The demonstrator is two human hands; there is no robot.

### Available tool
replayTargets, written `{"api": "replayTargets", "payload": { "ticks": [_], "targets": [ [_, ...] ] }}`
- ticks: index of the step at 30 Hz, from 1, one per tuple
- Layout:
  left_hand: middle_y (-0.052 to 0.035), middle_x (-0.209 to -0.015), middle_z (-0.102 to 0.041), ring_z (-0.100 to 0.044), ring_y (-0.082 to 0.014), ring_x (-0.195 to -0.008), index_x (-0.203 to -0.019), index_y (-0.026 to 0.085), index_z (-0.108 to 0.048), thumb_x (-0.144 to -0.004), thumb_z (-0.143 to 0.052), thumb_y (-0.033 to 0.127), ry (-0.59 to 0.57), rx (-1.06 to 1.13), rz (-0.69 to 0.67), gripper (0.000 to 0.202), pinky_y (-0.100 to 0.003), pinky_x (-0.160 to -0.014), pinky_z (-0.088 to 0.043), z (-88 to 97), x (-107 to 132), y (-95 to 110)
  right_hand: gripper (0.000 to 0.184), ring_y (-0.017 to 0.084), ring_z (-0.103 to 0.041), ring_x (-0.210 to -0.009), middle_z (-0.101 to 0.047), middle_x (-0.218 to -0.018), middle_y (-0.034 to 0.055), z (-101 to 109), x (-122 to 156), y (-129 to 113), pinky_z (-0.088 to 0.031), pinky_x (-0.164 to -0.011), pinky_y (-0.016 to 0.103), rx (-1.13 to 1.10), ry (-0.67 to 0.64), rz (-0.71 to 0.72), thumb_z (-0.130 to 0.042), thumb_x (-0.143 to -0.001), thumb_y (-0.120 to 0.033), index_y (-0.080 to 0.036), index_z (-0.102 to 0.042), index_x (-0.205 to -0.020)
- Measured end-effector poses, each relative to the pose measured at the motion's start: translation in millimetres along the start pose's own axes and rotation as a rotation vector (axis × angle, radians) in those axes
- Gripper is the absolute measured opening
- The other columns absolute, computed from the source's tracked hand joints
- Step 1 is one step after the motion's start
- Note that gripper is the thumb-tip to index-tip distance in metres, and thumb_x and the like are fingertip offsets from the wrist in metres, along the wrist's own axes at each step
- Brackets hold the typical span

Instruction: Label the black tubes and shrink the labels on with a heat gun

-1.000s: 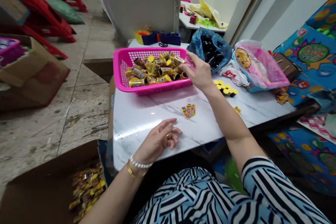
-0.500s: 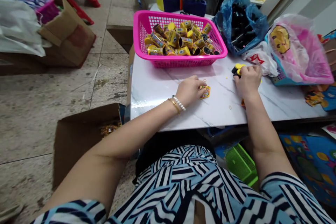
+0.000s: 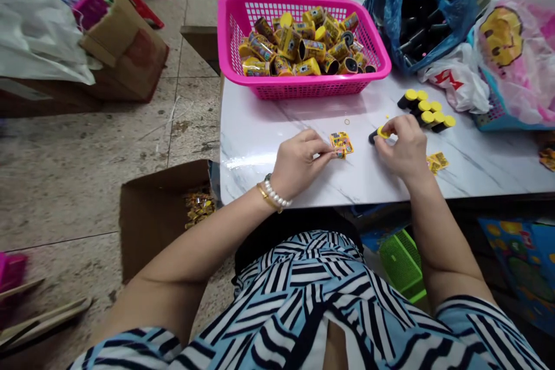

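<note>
My left hand (image 3: 299, 159) pinches a small printed yellow label (image 3: 340, 154) at the table's front half. More such labels (image 3: 342, 141) lie flat right beside its fingertips. Between the thumb and fingers of my right hand (image 3: 402, 141) is a small black bottle with a yellow cap (image 3: 376, 134), tilted over the table. Several more black bottles with yellow caps (image 3: 427, 107) stand grouped just beyond that hand. Another few yellow labels (image 3: 437, 162) lie to the right of my right wrist.
A pink basket (image 3: 321, 89) full of labelled yellow bottles stands at the back. To its right are a blue bag (image 3: 390, 40) of black bottles, a white bag (image 3: 462, 81) and a plastic-lined basket (image 3: 498, 118). An open carton (image 3: 151, 196) sits on the floor at left.
My right hand has moved left and nearer with one black bottle, away from the group. My left hand has come slightly nearer and now pinches a label. The view has shifted.
</note>
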State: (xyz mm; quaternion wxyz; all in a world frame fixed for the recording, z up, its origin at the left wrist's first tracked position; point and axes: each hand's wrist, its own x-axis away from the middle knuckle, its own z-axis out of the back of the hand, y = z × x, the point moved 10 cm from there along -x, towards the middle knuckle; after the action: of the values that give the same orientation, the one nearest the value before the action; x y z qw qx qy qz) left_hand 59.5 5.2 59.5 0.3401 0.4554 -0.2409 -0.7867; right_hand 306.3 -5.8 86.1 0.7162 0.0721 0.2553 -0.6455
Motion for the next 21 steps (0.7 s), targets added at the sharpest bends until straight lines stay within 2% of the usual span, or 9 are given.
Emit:
{"api": "replayTargets", "payload": {
  "ticks": [3,5,7,9,12,14,15,18,21],
  "targets": [
    [-0.0027,-0.084,-0.069,-0.063,-0.0118,-0.07,-0.099,0.018,-0.083,-0.099,-0.077,0.029,0.119,-0.049,-0.024,0.012,-0.023,-0.064,-0.052,27.2,30.5,12.8,0.008,0.027,-0.064,-0.105,-0.068,-0.104,0.0088,14.5,23.9,-34.9,-0.053,-0.098,0.046,-0.049,0.113,-0.016,-0.068,-0.093,-0.03,-0.024,-0.064,-0.094],
    [-0.0036,-0.087,-0.071,-0.065,-0.0122,-0.073,-0.101,0.018,-0.082,-0.1,-0.076,0.029,0.173,-0.088,-0.024,0.012,-0.023,-0.066,-0.054,35.8,47.1,17.4,0.016,0.025,-0.066,-0.099,-0.071,-0.098,0.0078,19.2,38.2,-59.3,-0.054,-0.093,0.043,-0.178,0.142,-0.065,-0.069,-0.098,-0.038,-0.024,-0.067,-0.091],
    [-0.0042,-0.089,-0.072,-0.066,-0.013,-0.076,-0.104,0.019,-0.081,-0.1,-0.076,0.027,0.212,-0.12,-0.057,0.01,-0.024,-0.068,-0.055,38.8,58.6,23.2,0.022,0.02,-0.067,-0.087,-0.073,-0.091,0.0055,3.5,47.7,-83.3,-0.055,-0.082,0.037,-0.418,0.019,-0.122,-0.068,-0.1,-0.042,-0.023,-0.071,-0.09],
    [-0.0043,-0.089,-0.073,-0.067,-0.0138,-0.077,-0.107,0.02,-0.08,-0.099,-0.077,0.024,0.232,-0.137,-0.115,0.01,-0.025,-0.069,-0.056,38.1,65.0,29.9,0.024,0.017,-0.069,-0.082,-0.076,-0.09,0.0039,-24.0,54.7,-102.1,-0.056,-0.076,0.033,-0.675,-0.153,-0.201,-0.069,-0.1,-0.044,-0.023,-0.076,-0.091],
    [-0.0051,-0.092,-0.074,-0.068,-0.014,-0.08,-0.112,0.019,-0.08,-0.098,-0.077,0.02,0.233,-0.075,-0.106,0.014,-0.025,-0.072,-0.056,38.1,65.4,29.9,0.024,0.016,-0.07,-0.077,-0.078,-0.086,0.0022,-57.0,59.7,-104.2,-0.057,-0.075,0.032,-0.865,-0.25,-0.378,-0.073,-0.098,-0.044,-0.022,-0.08,-0.091],
    [-0.0039,-0.089,-0.074,-0.066,-0.0121,-0.074,-0.111,0.018,-0.08,-0.096,-0.079,0.02,0.253,0.003,0.01,0.014,-0.024,-0.07,-0.055,44.6,62.6,18.4,0.023,0.016,-0.069,-0.074,-0.077,-0.082,0.0016,-65.6,58.8,-97.5,-0.056,-0.074,0.031,-0.82,-0.224,-0.432,-0.073,-0.097,-0.041,-0.021,-0.08,-0.088],
    [-0.0027,-0.086,-0.073,-0.064,-0.011,-0.07,-0.108,0.017,-0.08,-0.095,-0.08,0.02,0.273,0.037,0.079,0.013,-0.023,-0.068,-0.054,49.8,61.8,10.7,0.022,0.015,-0.068,-0.072,-0.076,-0.08,0.0014,-64.6,57.0,-95.6,-0.055,-0.073,0.031,-0.752,-0.188,-0.414,-0.072,-0.097,-0.039,-0.021,-0.079,-0.086],
    [-0.0009,-0.079,-0.071,-0.06,-0.0099,-0.064,-0.097,0.017,-0.08,-0.095,-0.079,0.022,0.318,0.05,0.229,0.005,-0.023,-0.064,-0.05,66.9,63.6,-11.3,0.022,0.015,-0.062,-0.069,-0.072,-0.077,0.0012,-48.4,52.0,-106.1,-0.052,-0.071,0.031,-0.463,-0.046,-0.201,-0.067,-0.098,-0.031,-0.02,-0.072,-0.08],
    [-0.001,-0.079,-0.07,-0.057,-0.0105,-0.061,-0.094,0.017,-0.08,-0.093,-0.079,0.022,0.306,-0.048,0.28,0.006,-0.025,-0.064,-0.049,77.7,71.1,-27.9,0.013,0.016,-0.064,-0.074,-0.073,-0.084,0.0027,-41.2,56.5,-123.9,-0.054,-0.075,0.033,-0.294,0.013,-0.012,-0.064,-0.1,-0.027,-0.021,-0.071,-0.09]
  ]
}}
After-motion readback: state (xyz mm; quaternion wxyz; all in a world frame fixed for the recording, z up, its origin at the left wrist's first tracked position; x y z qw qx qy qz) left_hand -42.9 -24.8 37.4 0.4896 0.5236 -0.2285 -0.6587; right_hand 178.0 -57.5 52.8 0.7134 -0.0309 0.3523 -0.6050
